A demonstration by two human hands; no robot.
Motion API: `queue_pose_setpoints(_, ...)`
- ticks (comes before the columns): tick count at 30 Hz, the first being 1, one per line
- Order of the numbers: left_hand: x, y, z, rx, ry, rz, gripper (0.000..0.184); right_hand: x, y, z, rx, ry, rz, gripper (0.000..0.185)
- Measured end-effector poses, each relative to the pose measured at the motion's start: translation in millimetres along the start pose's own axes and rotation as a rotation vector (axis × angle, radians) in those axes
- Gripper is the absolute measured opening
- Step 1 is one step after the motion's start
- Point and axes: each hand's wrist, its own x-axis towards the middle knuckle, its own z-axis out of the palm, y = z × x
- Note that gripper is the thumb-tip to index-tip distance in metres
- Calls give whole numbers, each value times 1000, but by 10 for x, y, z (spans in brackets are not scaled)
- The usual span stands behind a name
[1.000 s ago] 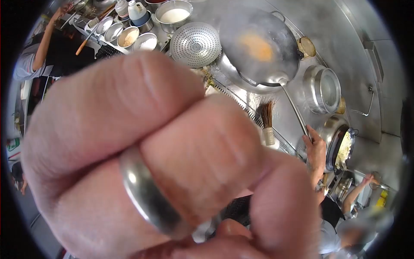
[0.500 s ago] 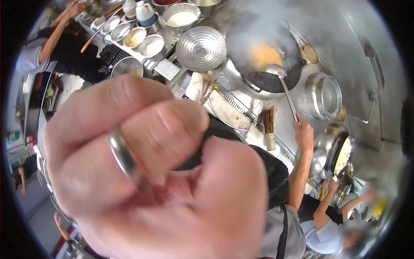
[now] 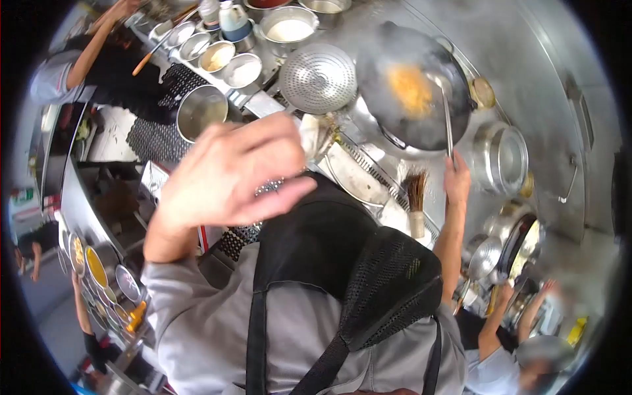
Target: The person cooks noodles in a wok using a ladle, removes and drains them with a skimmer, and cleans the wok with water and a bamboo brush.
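My left hand [image 3: 234, 174] is raised in front of my apron [image 3: 322, 230], slightly blurred. Its fingers are bent and the thumb stands apart from them, with nothing visible between. On the right, my right hand [image 3: 457, 178] is closed round the handle of a metal ladle [image 3: 449, 122]. The ladle's bowl is inside a dark wok [image 3: 382, 102], just right of the orange-yellow food [image 3: 409, 89] there. Steam rises over the wok.
A perforated strainer [image 3: 318, 79] lies left of the wok, with small bowls [image 3: 242, 70] beyond it. A brush [image 3: 416, 204] and a steel pot [image 3: 503, 158] flank my right hand. Co-workers [image 3: 79, 66] stand at the upper left and lower right [image 3: 490, 355].
My left hand has drawn back from close before the camera, uncovering my torso and the pots at left. My right hand has moved up slightly, and the ladle's bowl has shifted right in the wok.
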Motion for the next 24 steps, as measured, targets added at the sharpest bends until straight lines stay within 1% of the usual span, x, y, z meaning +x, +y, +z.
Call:
queue_pose_setpoints(1,-104,-111,155,-163,-75,-155,24,131,22,86,-31,46,-98,45)
queue_pose_setpoints(2,-242,-260,343,-205,-112,-297,25,248,34,192,-66,87,-188,46)
queue_pose_setpoints(3,-410,-422,564,-245,-158,-440,26,346,-36,229,9,-2,-62,46)
queue_pose_setpoints(4,-598,-581,818,-278,-164,-603,27,409,-62,290,-40,41,-131,45)
queue_pose_setpoints(5,-822,-726,1076,-303,-171,-768,28,423,-94,331,-39,9,-152,45)
queue_pose_setpoints(7,-1382,-1023,1517,-206,-248,-820,28,386,-196,347,-44,-57,-186,45)
queue_pose_setpoints(9,-2153,-1317,1888,-250,-408,-882,27,240,-194,351,-44,-110,-212,46)
queue_pose_setpoints(10,-2496,-1425,2007,-319,-506,-982,27,195,-173,359,-35,-121,-235,47)
queue_pose_setpoints(11,-2876,-1484,2138,-417,-477,-990,29,128,-141,335,-53,-162,-224,47)
queue_pose_setpoints(13,-3332,-1483,2208,-359,-672,-1307,32,-66,-43,253,-66,-172,-229,46)
queue_pose_setpoints(15,-3324,-1306,2063,-248,-739,-1300,34,-254,62,128,-77,-174,-235,46)
queue_pose_setpoints(17,-3293,-1325,2054,-287,-723,-1305,32,-441,150,-30,-175,-136,-181,44)
queue_pose_setpoints(18,-3309,-1401,2102,-317,-655,-1275,31,-541,137,-134,-175,-134,-179,44)
queue_pose_setpoints(19,-3106,-1415,2075,-343,-587,-1241,30,-629,94,-256,-223,-114,-142,44)
queue_pose_setpoints(20,-2905,-1429,2025,-294,-586,-1087,30,-671,101,-341,-270,-94,-102,43)
queue_pose_setpoints(21,-2556,-1404,1984,-318,-575,-1041,29,-688,296,-375,-314,-24,-170,41)
queue_pose_setpoints(22,-2228,-1368,1980,-346,-566,-998,29,-765,214,-497,-321,-21,-143,40)
queue_pose_setpoints(23,-1880,-1297,1993,-440,-505,-894,27,-852,99,-643,-328,-19,-118,39)
queue_pose_setpoints(24,-1535,-1195,2019,-530,-442,-791,25,-902,121,-731,-298,1,-161,39)
